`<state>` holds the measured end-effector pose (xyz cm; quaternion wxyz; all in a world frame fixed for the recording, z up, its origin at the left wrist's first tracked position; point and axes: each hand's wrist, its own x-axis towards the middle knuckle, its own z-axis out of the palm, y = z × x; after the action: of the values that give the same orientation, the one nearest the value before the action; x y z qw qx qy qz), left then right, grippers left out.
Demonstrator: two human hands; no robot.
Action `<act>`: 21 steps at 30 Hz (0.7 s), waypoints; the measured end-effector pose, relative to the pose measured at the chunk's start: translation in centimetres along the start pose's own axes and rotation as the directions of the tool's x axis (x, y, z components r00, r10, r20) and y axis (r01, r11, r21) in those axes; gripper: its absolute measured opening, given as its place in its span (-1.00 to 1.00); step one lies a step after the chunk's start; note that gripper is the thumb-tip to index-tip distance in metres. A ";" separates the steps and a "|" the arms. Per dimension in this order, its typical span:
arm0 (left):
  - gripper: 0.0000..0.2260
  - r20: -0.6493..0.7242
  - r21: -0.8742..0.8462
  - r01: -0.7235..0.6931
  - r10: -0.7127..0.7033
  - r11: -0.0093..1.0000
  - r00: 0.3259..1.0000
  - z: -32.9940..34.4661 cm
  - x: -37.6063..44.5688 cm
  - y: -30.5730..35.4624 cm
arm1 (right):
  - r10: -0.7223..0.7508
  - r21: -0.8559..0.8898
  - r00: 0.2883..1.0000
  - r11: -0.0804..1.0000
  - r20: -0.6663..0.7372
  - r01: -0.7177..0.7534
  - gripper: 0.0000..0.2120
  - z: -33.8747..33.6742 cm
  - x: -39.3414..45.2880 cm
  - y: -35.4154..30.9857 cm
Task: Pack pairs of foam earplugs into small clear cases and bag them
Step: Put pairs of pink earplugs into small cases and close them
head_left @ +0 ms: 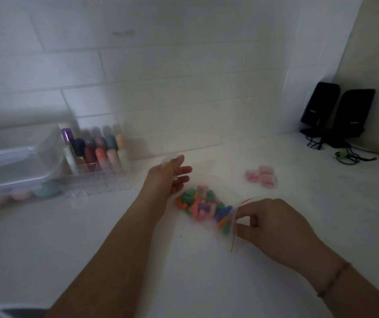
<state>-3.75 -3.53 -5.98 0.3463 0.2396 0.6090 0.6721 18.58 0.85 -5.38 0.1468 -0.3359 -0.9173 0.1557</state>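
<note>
A clear zip bag [207,208] full of coloured foam earplugs lies on the white counter, its red-striped mouth turned to the right. My right hand [273,228] pinches that mouth at the red strip. My left hand [169,177] hovers just behind the bag's left end, fingers mostly straight, and something small and clear shows against its fingers; the blur hides whether it is held. Three small clear cases [262,176] with pink earplugs inside sit together to the right, behind the bag.
A clear organiser [96,177] of coloured tubes stands at the back left, beside a lidded plastic box [11,171]. Two black speakers [338,111] with cables fill the back right corner. The tiled wall runs close behind.
</note>
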 end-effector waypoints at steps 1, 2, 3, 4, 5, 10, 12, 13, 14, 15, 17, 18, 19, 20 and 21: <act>-0.83 0.016 0.034 -0.001 0.000 0.999 1.000 0.1 -0.2 0.0 | 0.006 -0.006 1.000 1.000 -0.014 -0.006 -0.88 0.3 0.0 -0.2; -0.83 0.024 0.054 -0.006 0.005 0.998 1.000 0.3 -0.4 0.0 | 0.009 -0.014 1.000 1.000 -0.028 -0.009 -0.90 0.5 0.0 -0.5; -0.83 0.025 0.066 -0.012 0.011 0.998 1.000 0.4 -0.7 0.1 | 0.009 -0.023 0.999 1.000 -0.044 -0.010 -0.90 0.8 -0.1 -0.7; -0.84 0.021 0.069 -0.012 0.010 0.998 1.000 0.4 -0.9 0.1 | 0.006 -0.039 0.998 0.999 -0.064 -0.008 -0.88 1.2 -0.1 -1.0; -0.84 0.015 0.076 -0.006 0.005 0.997 1.000 0.5 -1.0 0.1 | 0.005 -0.064 0.997 0.998 -0.080 -0.010 -0.85 1.5 -0.1 -1.2; -0.84 -0.009 0.159 0.013 -0.012 0.987 1.000 0.6 -1.0 -0.1 | 0.002 -0.104 0.993 0.994 -0.117 -0.014 -0.80 2.6 -0.3 -2.1; -0.82 -0.057 0.265 -0.066 0.084 0.962 0.995 0.5 -0.6 -0.6 | 0.026 -0.078 0.995 0.996 -0.100 -0.034 -0.85 2.4 -0.2 -2.2; -0.80 -0.066 0.380 -0.131 0.168 0.916 0.984 0.4 -0.3 -0.9 | 0.047 -0.056 0.994 0.997 -0.094 -0.052 -0.89 2.2 -0.2 -2.0; -0.75 -0.053 0.519 -0.182 0.244 0.835 0.968 0.3 -0.2 -1.2 | 0.068 -0.028 0.993 0.997 -0.091 -0.071 -0.93 1.9 -0.2 -1.8; -0.71 -0.022 0.643 -0.210 0.291 0.737 0.956 0.4 -0.2 -1.5 | 0.087 -0.014 0.991 0.996 -0.097 -0.089 -0.90 1.6 -0.2 -1.5; -0.72 0.041 0.746 -0.244 0.323 0.619 0.946 0.6 -0.5 -1.7 | 0.109 -0.057 0.988 0.992 -0.110 -0.116 -0.86 1.2 -0.2 -0.9; -0.74 0.061 0.751 -0.255 0.321 0.610 0.945 0.7 -0.4 -1.8 | 0.116 -0.098 0.987 0.987 -0.112 -0.127 -0.88 1.1 -0.2 -0.7; -0.76 0.070 0.728 -0.266 0.318 0.632 0.946 0.7 -0.4 -1.8 | 0.119 -0.128 0.986 0.983 -0.117 -0.133 -0.87 1.0 -0.1 -0.4; -0.77 0.066 0.674 -0.273 0.312 0.686 0.948 0.6 -0.3 -1.8 | 0.120 -0.145 0.986 0.980 -0.120 -0.137 -0.83 1.0 -0.1 -0.2; -0.77 0.058 0.591 -0.282 0.309 0.756 0.949 0.6 -0.3 -1.7 | 0.117 -0.153 0.986 0.979 -0.115 -0.134 -0.79 1.1 0.0 0.0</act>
<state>-2.78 -3.34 -7.53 0.1303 0.4140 0.7498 0.4994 18.17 0.62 -6.33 0.1573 -0.4116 -0.8947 0.0726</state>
